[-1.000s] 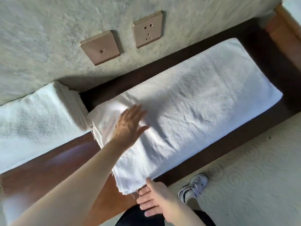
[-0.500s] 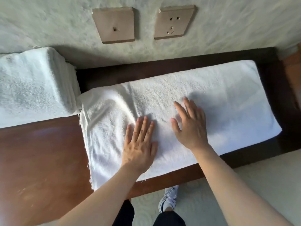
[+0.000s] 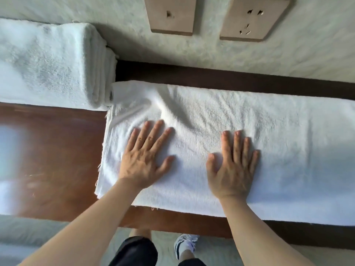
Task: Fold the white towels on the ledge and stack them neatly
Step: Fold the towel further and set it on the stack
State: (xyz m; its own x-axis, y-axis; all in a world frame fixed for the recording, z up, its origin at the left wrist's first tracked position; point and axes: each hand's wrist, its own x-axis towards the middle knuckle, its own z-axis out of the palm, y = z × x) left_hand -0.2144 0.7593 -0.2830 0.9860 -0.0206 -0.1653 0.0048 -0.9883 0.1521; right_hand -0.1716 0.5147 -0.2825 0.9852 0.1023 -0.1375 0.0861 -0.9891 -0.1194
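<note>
Towel (image 3: pixel 240 120) lies spread along the wooden ledge (image 3: pixel 53 160), and I take it as my landmark. Its right end runs off the picture, so I cannot see how far it goes. My left hand (image 3: pixel 143 160) lies flat on its left part, fingers straight and spread, holding nothing; my right hand (image 3: pixel 233 166) lies flat near its middle, likewise holding nothing. Left of the towel, touching its far corner, sits a stack of folded towels (image 3: pixel 48 62), cut off at the picture's edge. Glare blurs the ledge left of the towel.
</note>
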